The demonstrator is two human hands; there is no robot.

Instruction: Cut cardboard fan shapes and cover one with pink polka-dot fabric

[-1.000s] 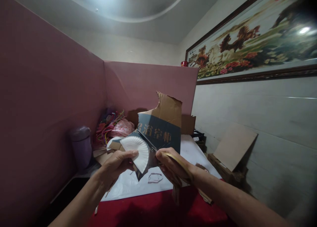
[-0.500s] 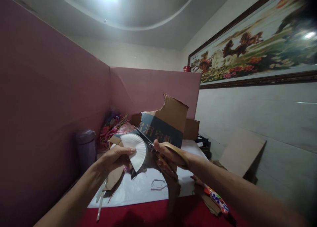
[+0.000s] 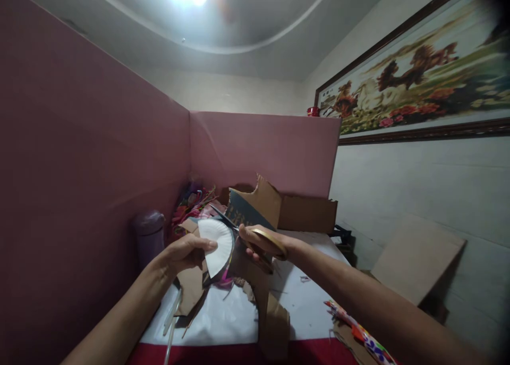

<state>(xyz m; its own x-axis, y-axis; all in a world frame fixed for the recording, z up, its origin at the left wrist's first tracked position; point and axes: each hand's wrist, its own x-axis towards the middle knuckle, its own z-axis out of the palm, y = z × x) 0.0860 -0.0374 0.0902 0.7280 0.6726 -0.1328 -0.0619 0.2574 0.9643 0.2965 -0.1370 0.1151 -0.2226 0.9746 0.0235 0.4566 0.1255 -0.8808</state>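
Observation:
My left hand [image 3: 184, 252] pinches a white pleated paper fan shape [image 3: 221, 248], thumb on its face, over a piece of cardboard whose held edge is mostly hidden. Through the gold handles of a pair of scissors [image 3: 269, 244] go the fingers of my right hand [image 3: 255, 236]. The dark blades point up and left along the fan's curved upper edge, and how far they are parted is hard to see. Behind the blades, the brown cardboard [image 3: 268, 201] with a blue printed band hangs tilted, its top edge torn and curved.
A white-covered table [image 3: 306, 296] has a red front edge [image 3: 314, 349]. Cardboard scraps [image 3: 191, 290] and clear sticks [image 3: 170, 322] lie at left, near a purple cylinder [image 3: 149, 232]. Colourful pipe cleaners [image 3: 195, 205] are heaped behind. A bright patterned packet [image 3: 360, 333] lies front right.
The large cardboard has tipped lower and its printed face has turned away. The scissors have shifted along the fan's curved edge. The whole view has swung slightly left.

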